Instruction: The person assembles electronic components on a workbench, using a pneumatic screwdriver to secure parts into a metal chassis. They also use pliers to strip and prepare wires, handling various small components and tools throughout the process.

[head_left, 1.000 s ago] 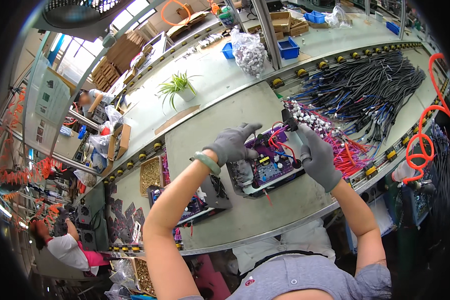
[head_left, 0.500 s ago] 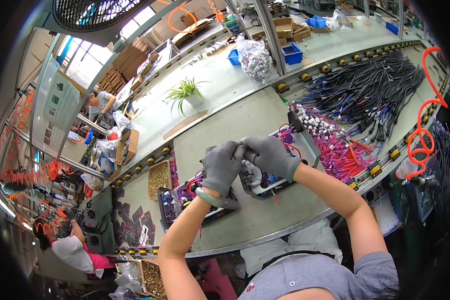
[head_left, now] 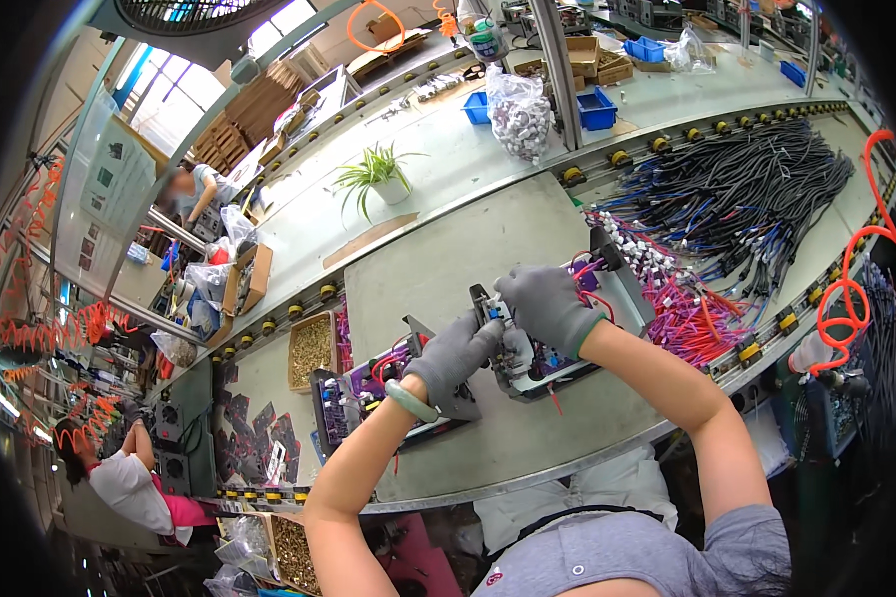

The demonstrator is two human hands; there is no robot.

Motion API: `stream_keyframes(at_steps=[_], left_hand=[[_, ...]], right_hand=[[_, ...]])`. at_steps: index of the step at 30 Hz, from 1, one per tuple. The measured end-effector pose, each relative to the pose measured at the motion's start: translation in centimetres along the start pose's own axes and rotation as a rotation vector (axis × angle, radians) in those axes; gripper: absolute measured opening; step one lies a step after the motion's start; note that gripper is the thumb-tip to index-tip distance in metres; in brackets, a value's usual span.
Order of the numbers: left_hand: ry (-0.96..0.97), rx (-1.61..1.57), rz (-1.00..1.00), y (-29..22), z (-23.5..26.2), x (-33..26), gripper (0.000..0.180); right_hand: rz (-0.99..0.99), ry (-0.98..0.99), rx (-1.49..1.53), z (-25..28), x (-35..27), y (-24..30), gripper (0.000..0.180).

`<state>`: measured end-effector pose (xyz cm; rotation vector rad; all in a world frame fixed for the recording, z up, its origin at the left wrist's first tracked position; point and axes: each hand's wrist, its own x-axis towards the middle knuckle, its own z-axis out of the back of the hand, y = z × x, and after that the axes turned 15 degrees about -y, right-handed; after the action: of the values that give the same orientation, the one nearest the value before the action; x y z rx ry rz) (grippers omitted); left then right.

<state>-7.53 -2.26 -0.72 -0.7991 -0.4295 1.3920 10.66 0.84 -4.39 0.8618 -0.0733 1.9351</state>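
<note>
I see both gloved hands meeting over the unit (head_left: pixel 558 348), an open metal chassis with a purple board, lying on the grey bench (head_left: pixel 438 269) in front of me. My left hand (head_left: pixel 455 355) is curled against its left end plate, gripping it; my right hand (head_left: pixel 548 306) is clenched over the top near the red wires. A second unit (head_left: pixel 368 398) sits just left, beside a tray of brass screws (head_left: pixel 312 350). Black cables (head_left: pixel 737 189) lie piled to the right.

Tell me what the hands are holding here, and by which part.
Both gloved hands, left and right, grip the purple circuit-board assembly at its upright left end bracket; exact finger contact is hidden.
</note>
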Motion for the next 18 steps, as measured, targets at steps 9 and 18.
stream_keyframes(at_steps=[9, 18], left_hand=[[-0.069, 0.116, -0.059, 0.2, 0.0, -0.5, 0.052], [-0.004, 0.169, -0.016, -1.2, 0.1, -0.4, 0.048]], right_hand=[[0.034, -0.011, 0.009, 1.3, 0.0, 0.6, 0.009], [-0.164, 0.212, 0.170, 0.6, 1.2, 0.2, 0.018]])
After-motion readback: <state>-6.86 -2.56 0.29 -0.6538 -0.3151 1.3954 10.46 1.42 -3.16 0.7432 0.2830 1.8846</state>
